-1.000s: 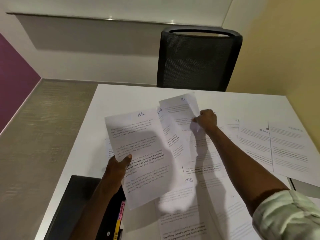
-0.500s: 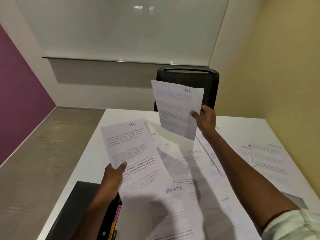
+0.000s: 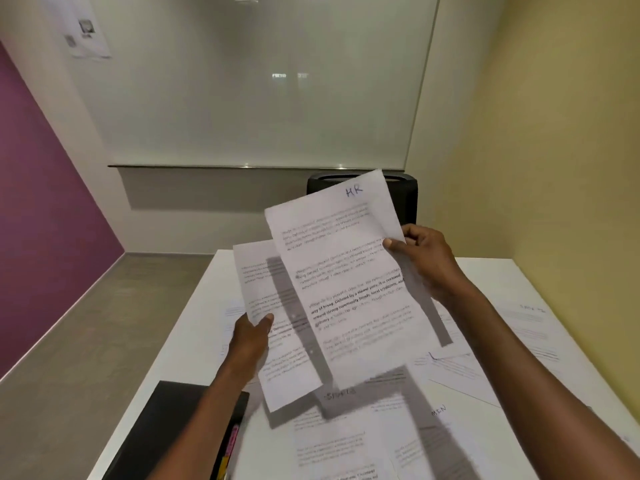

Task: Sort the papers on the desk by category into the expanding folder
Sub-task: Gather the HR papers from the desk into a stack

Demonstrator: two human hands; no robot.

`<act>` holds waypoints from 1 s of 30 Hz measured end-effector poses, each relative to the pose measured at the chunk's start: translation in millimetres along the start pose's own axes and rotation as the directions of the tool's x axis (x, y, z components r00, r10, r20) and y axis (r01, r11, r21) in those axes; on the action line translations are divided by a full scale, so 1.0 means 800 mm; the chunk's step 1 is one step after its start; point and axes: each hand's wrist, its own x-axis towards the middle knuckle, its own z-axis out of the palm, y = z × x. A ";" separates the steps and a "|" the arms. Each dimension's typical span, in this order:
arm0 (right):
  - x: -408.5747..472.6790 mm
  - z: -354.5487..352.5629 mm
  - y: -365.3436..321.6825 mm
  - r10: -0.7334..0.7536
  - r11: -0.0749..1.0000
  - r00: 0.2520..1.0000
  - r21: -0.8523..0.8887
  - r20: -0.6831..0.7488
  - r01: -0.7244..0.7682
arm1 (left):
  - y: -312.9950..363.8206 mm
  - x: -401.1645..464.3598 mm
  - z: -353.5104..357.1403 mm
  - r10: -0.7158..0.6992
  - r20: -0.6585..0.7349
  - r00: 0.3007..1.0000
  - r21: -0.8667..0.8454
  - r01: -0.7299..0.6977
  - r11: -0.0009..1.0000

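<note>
My right hand (image 3: pixel 424 258) pinches the right edge of a printed sheet headed "HR" (image 3: pixel 346 271), held up over the desk. That sheet overlaps a second printed sheet (image 3: pixel 266 292), which my left hand (image 3: pixel 249 337) grips at its left edge. Both sheets are in the air, tilted. Several more printed papers (image 3: pixel 363 441) lie spread on the white desk (image 3: pixel 194 341), one headed "SPORTS", another ending in "MIN". The black expanding folder (image 3: pixel 166 431) lies at the desk's near left corner, with coloured tabs (image 3: pixel 230 441) showing at its right side.
A black mesh chair (image 3: pixel 408 195) stands behind the desk's far edge, partly hidden by the raised sheet. A yellow wall runs along the right, a purple wall on the left, a whiteboard ahead. More papers (image 3: pixel 533 320) lie by the right wall.
My right hand has brought its HR sheet toward me and left, so it now overlaps the sheet in my left hand. The camera has tilted upward.
</note>
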 end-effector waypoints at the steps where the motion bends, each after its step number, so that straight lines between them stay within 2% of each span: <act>1: -0.005 -0.001 0.006 0.036 0.999 0.999 0.034 0.013 -0.037 | 0.001 -0.003 0.007 0.000 0.037 0.999 -0.009 0.000 1.000; 4: -0.023 0.004 0.031 0.158 0.984 0.987 0.084 0.012 -0.158 | -0.012 -0.001 0.026 -0.026 0.168 0.985 0.013 0.024 1.000; 7: -0.044 0.011 0.055 0.224 0.962 0.966 -0.129 -0.132 -0.241 | -0.010 -0.022 0.050 -0.086 0.322 0.943 0.026 0.082 0.996; 9: -0.058 0.010 0.072 0.263 0.926 0.952 -0.235 -0.158 -0.295 | -0.014 -0.033 0.063 -0.116 0.419 0.901 0.016 0.121 0.993; 12: -0.078 0.001 0.094 0.374 0.895 0.917 -0.206 -0.137 -0.396 | -0.024 -0.046 0.076 -0.164 0.544 0.823 -0.010 0.201 0.980; 14: -0.088 -0.005 0.110 0.408 0.898 0.900 -0.114 -0.152 -0.426 | -0.033 -0.053 0.083 -0.220 0.549 0.806 -0.064 0.303 0.951; 16: -0.100 -0.010 0.123 0.399 0.913 0.901 -0.012 -0.169 -0.407 | -0.046 -0.052 0.091 -0.252 0.541 0.802 -0.233 0.432 0.871; 17: -0.105 -0.013 0.130 0.377 0.921 0.906 -0.030 -0.191 -0.389 | -0.049 -0.051 0.096 -0.252 0.524 0.814 -0.302 0.454 0.839; 19: -0.113 -0.020 0.143 0.324 0.927 0.916 -0.114 -0.234 -0.357 | -0.055 -0.053 0.108 -0.176 0.467 0.867 -0.301 0.342 0.890; 21: -0.119 -0.026 0.148 0.260 0.944 0.935 -0.141 -0.239 -0.299 | -0.054 -0.062 0.123 -0.045 0.354 0.934 -0.130 0.097 0.987; 23: -0.125 -0.034 0.147 0.188 0.966 0.949 -0.127 -0.254 -0.225 | -0.054 -0.067 0.140 0.061 0.246 0.967 0.028 -0.070 0.997; 27: -0.138 -0.055 0.149 0.083 0.991 0.958 -0.074 -0.275 -0.108 | -0.051 -0.078 0.164 0.152 0.091 0.984 0.006 -0.153 0.988; 30: -0.159 -0.065 0.183 0.158 0.986 0.960 -0.015 -0.230 -0.166 | -0.079 -0.090 0.171 0.129 0.088 0.988 0.030 -0.132 0.991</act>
